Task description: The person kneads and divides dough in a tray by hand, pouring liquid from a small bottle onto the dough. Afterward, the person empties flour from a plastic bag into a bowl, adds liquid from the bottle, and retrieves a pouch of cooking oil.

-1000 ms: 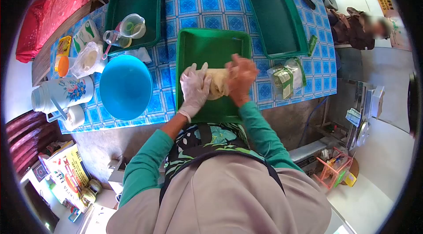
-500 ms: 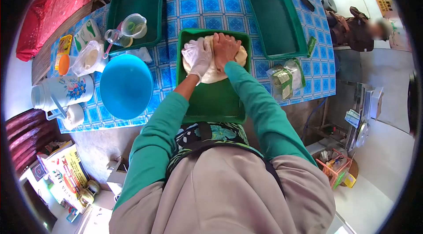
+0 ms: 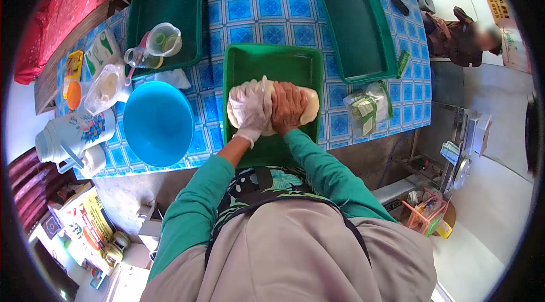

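A thick roll of pale dough (image 3: 310, 107) lies crosswise in a green tray (image 3: 273, 62) in front of me. My left hand (image 3: 250, 108), in a thin see-through glove, is closed over the left part of the dough, fingers bent round its far side. Close beside it my right hand (image 3: 288, 105), without a glove, grips the middle of the dough. The two hands nearly touch. My palms hide the dough beneath them. At the left stands a blue bowl (image 3: 158, 124) on the checked tablecloth.
Another green tray (image 3: 190, 55) at the back left holds a clear plastic cup (image 3: 164, 39). A flowered thermos (image 3: 79, 131) lies at the left edge. To the right are a third tray (image 3: 360, 35) and a plastic packet (image 3: 369, 107). A person (image 3: 460, 38) is at the far right.
Both hands have drawn the dough from the tray's far end towards me. The rounded mass is now a wide roll, and my fingers have gone from stretched out on top to bent over it.
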Motion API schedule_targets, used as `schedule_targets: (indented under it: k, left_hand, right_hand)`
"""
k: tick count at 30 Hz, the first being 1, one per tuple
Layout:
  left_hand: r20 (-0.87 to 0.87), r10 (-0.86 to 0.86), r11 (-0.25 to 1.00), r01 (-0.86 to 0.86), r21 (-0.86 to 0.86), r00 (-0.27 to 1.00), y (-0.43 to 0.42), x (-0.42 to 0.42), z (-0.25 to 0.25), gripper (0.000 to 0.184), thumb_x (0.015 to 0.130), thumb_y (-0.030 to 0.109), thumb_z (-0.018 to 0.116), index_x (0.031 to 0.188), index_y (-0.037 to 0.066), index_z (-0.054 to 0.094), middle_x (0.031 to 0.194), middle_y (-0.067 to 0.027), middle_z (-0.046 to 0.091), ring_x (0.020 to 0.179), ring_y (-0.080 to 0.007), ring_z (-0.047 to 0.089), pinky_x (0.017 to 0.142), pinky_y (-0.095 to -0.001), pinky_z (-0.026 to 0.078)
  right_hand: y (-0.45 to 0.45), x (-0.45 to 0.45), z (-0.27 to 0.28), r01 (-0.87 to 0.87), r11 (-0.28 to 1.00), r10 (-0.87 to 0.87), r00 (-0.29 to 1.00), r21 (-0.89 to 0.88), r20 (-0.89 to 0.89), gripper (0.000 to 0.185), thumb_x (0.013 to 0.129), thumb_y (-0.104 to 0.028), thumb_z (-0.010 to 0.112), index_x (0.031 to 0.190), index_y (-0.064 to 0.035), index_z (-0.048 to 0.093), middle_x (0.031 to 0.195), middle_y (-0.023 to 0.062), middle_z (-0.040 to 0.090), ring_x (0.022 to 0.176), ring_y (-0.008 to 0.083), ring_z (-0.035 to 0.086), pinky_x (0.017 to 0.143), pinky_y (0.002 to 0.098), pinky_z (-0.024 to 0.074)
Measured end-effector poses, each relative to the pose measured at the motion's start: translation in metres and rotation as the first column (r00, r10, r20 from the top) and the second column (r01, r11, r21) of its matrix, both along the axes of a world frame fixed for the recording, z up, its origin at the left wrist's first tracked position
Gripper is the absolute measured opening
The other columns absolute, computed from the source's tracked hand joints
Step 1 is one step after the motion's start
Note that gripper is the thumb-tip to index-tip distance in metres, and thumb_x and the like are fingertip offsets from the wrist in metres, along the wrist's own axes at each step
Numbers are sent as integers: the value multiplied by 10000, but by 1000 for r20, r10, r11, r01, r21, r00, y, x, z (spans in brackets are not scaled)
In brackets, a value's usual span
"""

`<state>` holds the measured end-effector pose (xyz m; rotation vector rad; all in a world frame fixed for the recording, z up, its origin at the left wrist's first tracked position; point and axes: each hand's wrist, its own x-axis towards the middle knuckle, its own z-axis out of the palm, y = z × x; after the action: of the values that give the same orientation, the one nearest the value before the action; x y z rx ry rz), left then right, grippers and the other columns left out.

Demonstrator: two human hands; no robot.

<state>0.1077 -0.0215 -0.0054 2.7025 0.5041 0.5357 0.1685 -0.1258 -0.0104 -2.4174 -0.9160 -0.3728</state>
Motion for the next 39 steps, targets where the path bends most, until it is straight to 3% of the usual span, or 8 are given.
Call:
schedule_targets:
  k: [6,10,14,16,17,23,32,39]
  left_hand:
    - [1,294,956,-294,6,956,27,81,-6,273,901,374,490,899,157,656,859,-101,592,885,-307,548,818,-473,373]
    - [-325,25,855,-189,-483,945,52,55,47,498,953,516,428,854,99,681,870,-160,694,872,-343,642,806,-480,458]
    - [90,17,796,41,-604,996,32,-25,58,369,939,405,511,944,90,703,908,-145,700,873,-327,642,821,-460,468]
    - [152,13,980,18,-199,988,5,-29,46,324,923,320,534,1071,76,688,1074,-169,661,1006,-327,600,879,-456,439]
    - [-282,-107,978,50,-202,953,-7,-36,34,380,920,295,512,1192,61,637,1173,-180,596,1098,-344,535,936,-477,398]
    - [63,5,1000,-3,-21,998,-5,-17,-2,425,943,285,463,1295,67,560,1083,-143,577,1044,-321,507,978,-499,341]
    - [-301,94,991,-119,-67,949,33,39,3,409,965,366,439,1237,99,586,955,-168,608,970,-348,543,868,-476,408]
    - [-292,-149,984,171,50,945,29,4,19,722,942,500,463,1400,-55,412,1002,-226,576,984,-356,547,776,-458,461]
  right_hand:
    - [49,77,-1,139,930,-147,989,-340,5,252,940,-351,513,913,-128,628,958,59,634,977,265,555,881,480,356]
    - [21,89,20,-166,929,92,970,-331,-227,320,925,-372,530,747,-120,611,833,67,647,903,263,577,807,479,371]
    - [-7,27,118,-122,880,-123,875,-460,-468,242,914,-299,547,807,-99,633,883,92,650,936,286,582,825,481,379]
    - [-9,-4,63,-114,952,25,954,-284,-299,192,894,-263,554,900,-95,647,962,100,654,988,289,586,876,482,368]
    - [-11,-20,30,-151,985,144,986,-89,-80,206,875,-227,561,993,-91,661,1040,109,658,1040,291,590,927,483,357]
    - [2,-9,0,-75,997,74,997,-32,-23,305,912,-252,537,1156,-85,607,1198,117,594,1133,325,536,983,502,311]
    - [19,109,-22,-352,927,193,744,-130,-639,542,801,-365,652,1230,-39,584,1130,160,620,1140,382,510,972,549,376]
    - [-29,77,47,-409,641,370,906,-649,-205,896,631,-269,739,1405,-23,360,1069,279,610,957,377,616,847,468,481]
